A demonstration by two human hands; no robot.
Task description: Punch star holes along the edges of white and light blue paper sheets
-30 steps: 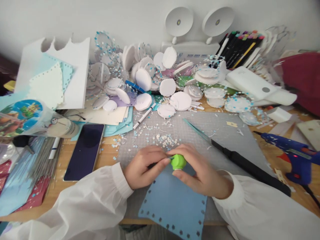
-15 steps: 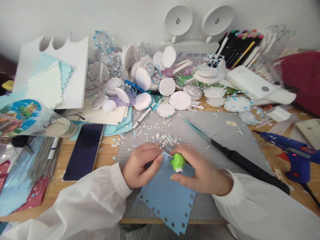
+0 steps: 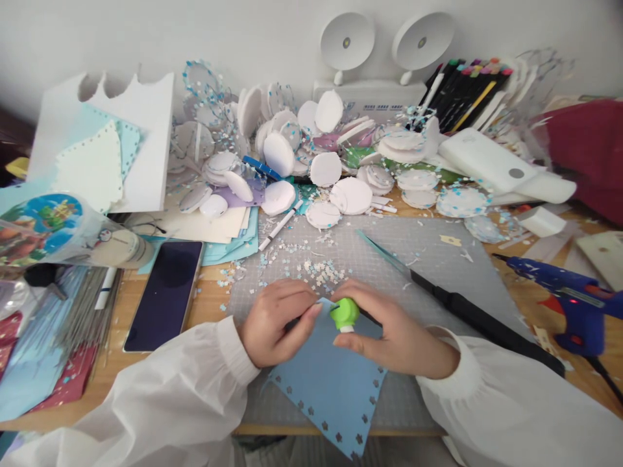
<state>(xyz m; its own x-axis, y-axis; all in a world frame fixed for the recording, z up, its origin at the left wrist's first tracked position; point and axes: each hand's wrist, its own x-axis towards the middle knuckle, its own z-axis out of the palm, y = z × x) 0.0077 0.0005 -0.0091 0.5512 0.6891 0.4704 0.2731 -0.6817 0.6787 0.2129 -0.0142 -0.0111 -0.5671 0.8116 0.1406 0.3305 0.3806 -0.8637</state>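
A sheet of blue paper (image 3: 326,376) hangs partly over the table's front edge, with small flower-shaped holes along its lower edges. My left hand (image 3: 282,324) pinches the sheet near its top corner between thumb and fingers. Gripped in my right hand (image 3: 384,327) is a green craft punch (image 3: 346,314) with a white button, set at the paper's upper edge. The fingers behind the punch are partly hidden. Just beyond both hands lie tiny white and blue punched-out shapes (image 3: 321,272) in a loose pile.
Long tweezers (image 3: 452,301) lie across the grey cutting mat (image 3: 399,246). A blue glue gun (image 3: 569,285) is at the right, a phone (image 3: 165,295) at the left. White discs (image 3: 280,154) are heaped at the back, before a twin-head lamp (image 3: 348,42) and markers (image 3: 467,97).
The paper has shifted slightly to the right. My right hand and the punch have moved only a little; my left hand keeps its pinch.
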